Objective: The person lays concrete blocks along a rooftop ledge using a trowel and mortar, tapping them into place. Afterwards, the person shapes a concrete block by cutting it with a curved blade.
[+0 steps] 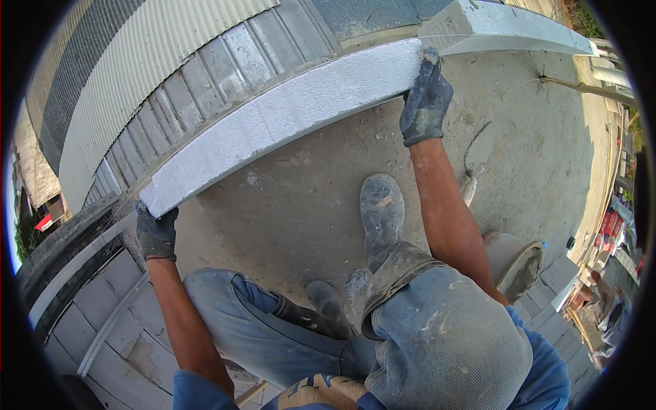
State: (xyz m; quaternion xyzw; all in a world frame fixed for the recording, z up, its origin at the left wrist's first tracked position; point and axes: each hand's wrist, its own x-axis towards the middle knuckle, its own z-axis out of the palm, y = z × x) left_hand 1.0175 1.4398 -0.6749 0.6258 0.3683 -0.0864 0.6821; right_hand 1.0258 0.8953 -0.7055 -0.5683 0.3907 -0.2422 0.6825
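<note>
A long, pale aerated concrete block with a rough face stretches across the upper middle of the view, curved by the lens. Its left end is gripped by my left hand in a dark glove, fingers mostly hidden behind the block. My right hand, gloved too, is closed around the right end. A similar block lies beyond, at the upper right. A thin string runs near the tops of both blocks. On the concrete floor rests a trowel, right of my right forearm.
Corrugated roofing sheets lie beyond the block on the left. A bucket with grey residue stands by my right knee. My dusty boot is on the concrete floor. Grey blocks are at the lower left.
</note>
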